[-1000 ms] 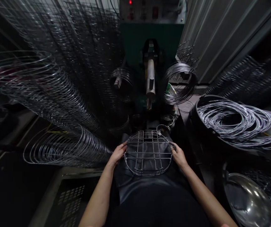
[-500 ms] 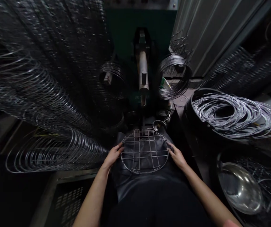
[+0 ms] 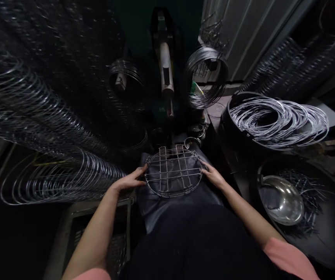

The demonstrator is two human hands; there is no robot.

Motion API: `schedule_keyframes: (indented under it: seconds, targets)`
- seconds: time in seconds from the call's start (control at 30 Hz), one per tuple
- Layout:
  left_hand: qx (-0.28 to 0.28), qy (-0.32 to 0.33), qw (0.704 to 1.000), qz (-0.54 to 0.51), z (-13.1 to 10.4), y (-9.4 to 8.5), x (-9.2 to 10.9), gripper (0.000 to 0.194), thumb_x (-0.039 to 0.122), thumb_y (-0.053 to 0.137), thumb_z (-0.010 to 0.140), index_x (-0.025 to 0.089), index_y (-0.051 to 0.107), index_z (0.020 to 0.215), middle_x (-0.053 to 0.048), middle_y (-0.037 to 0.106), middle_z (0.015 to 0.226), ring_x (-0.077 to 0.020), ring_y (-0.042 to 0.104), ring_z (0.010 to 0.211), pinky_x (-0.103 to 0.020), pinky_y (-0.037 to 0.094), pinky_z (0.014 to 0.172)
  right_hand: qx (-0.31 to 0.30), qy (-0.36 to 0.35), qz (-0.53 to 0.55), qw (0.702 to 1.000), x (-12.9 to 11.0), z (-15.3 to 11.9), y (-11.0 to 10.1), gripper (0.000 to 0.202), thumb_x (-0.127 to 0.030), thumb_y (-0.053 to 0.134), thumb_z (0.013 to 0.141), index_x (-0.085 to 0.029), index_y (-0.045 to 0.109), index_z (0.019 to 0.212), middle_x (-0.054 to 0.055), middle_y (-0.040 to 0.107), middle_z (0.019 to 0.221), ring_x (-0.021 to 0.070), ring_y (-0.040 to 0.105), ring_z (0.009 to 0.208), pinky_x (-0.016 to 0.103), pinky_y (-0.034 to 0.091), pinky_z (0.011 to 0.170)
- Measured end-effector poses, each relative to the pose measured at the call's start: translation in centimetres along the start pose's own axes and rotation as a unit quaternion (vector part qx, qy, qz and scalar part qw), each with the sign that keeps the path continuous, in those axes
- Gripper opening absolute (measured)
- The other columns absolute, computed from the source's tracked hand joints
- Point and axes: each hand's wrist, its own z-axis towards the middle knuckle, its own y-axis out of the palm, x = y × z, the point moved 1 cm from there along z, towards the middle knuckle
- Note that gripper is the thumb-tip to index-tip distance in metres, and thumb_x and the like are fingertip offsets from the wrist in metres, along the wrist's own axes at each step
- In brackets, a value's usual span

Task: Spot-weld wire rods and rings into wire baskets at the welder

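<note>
The bare left hand (image 3: pixel 130 179) and bare right hand (image 3: pixel 214 176) hold opposite sides of a round silver wire rack (image 3: pixel 167 171) (its crossing bars form a grid). Beyond the right forearm, a shiny, round metal bowl (image 3: pixel 284 202) rests beside thin dark strips (image 3: pixel 310 219).

Dim interior, deep shadow, muted colour.
Glints on steel bowl (image 3: pixel 286 202) and loose wire coils (image 3: pixel 282 116); lower-left corner near black; wire stacks (image 3: pixel 47 105) at left blurred, stretched toward frame edge; wire rack (image 3: pixel 167 172) fairly legible.

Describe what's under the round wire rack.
Beneath the round wire rack, a dark sheet shows through the gaps. Whatever lies under the dark sheet is covered and can't be seen.
</note>
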Motion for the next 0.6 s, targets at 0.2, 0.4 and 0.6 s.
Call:
schedule_keyframes:
  seconds: [0.2,0.4,0.6]
  targets:
    - [0.006,-0.085,0.995,0.044,-0.5,2.5,2.0,0.123,0.052,0.076,0.050,0.015,0.009,0.146,-0.018,0.032,0.139,-0.0336,0.033,0.130,-0.045,0.030,0.106,0.016,0.003,0.015,1.000,0.4,-0.3,0.4,0.051,-0.028,0.059,0.079,-0.024,0.053,0.130,0.004,0.054,0.133,0.0221,0.044,0.127,0.040,0.026,0.111]
    - [0.015,-0.137,0.982,0.129,-0.4,3.3,4.0,0.121,0.054,0.076,0.050,0.019,0.008,0.145,-0.018,0.028,0.142,-0.0365,0.031,0.130,-0.046,0.033,0.100,0.044,-0.016,0.005,0.999,1.8,0.2,0.9,0.047,-0.027,0.056,0.081,-0.025,0.054,0.128,0.004,0.056,0.130,0.0211,0.047,0.125,0.040,0.028,0.110]
    - [0.006,-0.154,0.973,0.174,-0.5,2.8,5.5,0.122,0.054,0.075,0.050,0.014,0.008,0.145,-0.021,0.028,0.143,-0.0375,0.031,0.130,-0.045,0.034,0.098,0.064,-0.042,-0.012,0.997,2.5,0.4,1.4,0.046,-0.024,0.055,0.081,-0.025,0.055,0.127,0.003,0.057,0.129,0.0206,0.049,0.123,0.040,0.032,0.108]
